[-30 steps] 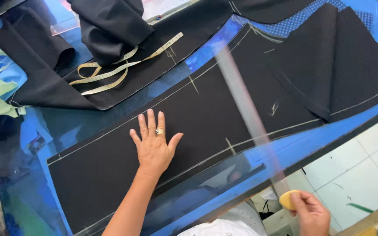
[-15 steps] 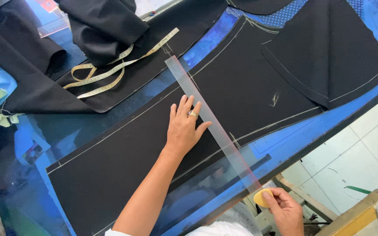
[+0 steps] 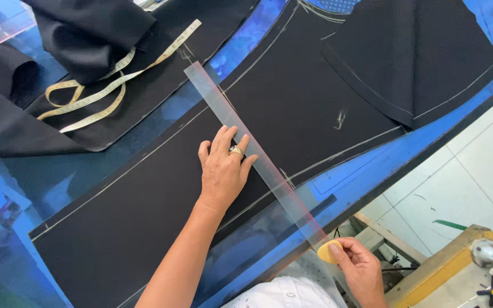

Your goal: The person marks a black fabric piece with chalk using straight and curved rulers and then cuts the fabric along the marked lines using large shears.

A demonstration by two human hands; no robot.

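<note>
Step in hand, by the look of it: chalk a straight line across the dark fabric panel (image 3: 161, 205) along the clear ruler (image 3: 252, 151).

1. Left hand (image 3: 222, 171): grip spread, palm flat on the ruler approx. mid-length, fingers fanned over ruler and cloth. Press straight down; sideways push would likely skew the edge or ripple the cloth.
2. Ruler lies diagonally, far-left end near the tape measure (image 3: 109, 85), near-right end past the panel's near edge. Check alignment w/ existing chalk lines before marking.
3. Right hand (image 3: 360, 265): grip pinching a yellow chalk piece (image 3: 329, 251), at the ruler's near end. Keep the chalk edge tight against the ruler; light, even stroke.

Surface: blue tabletop (image 3: 429, 134), glossy, w/ more dark cut pieces at far left and far right. Room: white tiled floor (image 3: 475, 171) at right; wooden stand w/ machine part (image 3: 489, 254) near right.
</note>
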